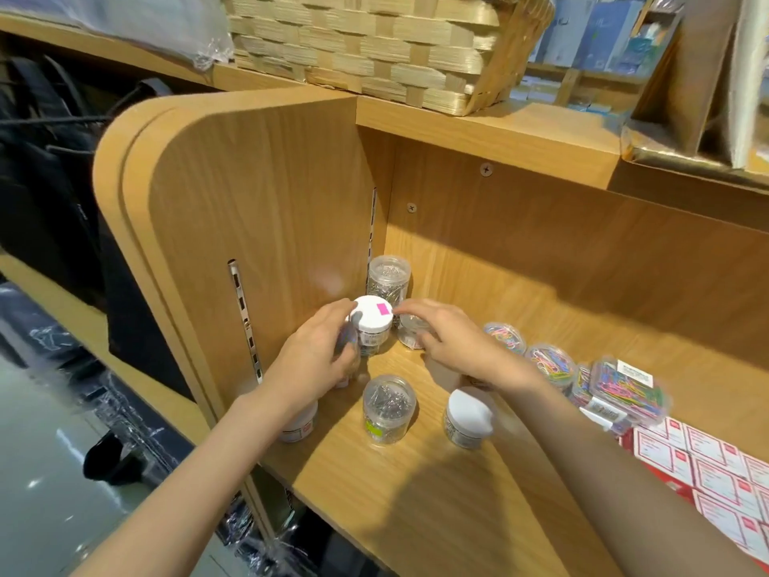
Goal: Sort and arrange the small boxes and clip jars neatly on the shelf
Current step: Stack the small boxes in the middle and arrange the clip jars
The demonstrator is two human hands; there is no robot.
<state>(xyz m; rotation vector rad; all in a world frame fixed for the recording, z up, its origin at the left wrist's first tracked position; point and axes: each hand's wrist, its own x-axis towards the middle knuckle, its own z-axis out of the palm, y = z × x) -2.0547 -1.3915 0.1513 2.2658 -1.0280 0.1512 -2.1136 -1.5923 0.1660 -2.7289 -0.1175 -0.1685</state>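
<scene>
Gripping a white-lidded clip jar with a pink sticker on its cap, my left hand curls round the jar's left side near the shelf's back left corner, at about 10 o'clock from the shelf's bare middle. My right hand reaches in from 4 o'clock, fingers loosely spread and slightly bent, its fingertips at the lid's right edge — whether they touch it I cannot tell. That hand holds nothing I can see.

Directly behind the held jar, at 12 o'clock, a tall clear jar of silver clips stands upright against the wooden side panel. A second clear jar sits partly hidden under my right fingers. Nearer to me, at 6 o'clock from the held jar, a clear-lidded jar of silver clips stands alone; a white-capped jar is just beside it at 3 o'clock, and another white-capped jar shows under my left wrist.

Along the right, round tubs of coloured clips line up toward a clear rectangular box of coloured clips; beyond it — at 4 o'clock — red-and-white small boxes lie packed edge to edge. A woven basket rests on the shelf above.
</scene>
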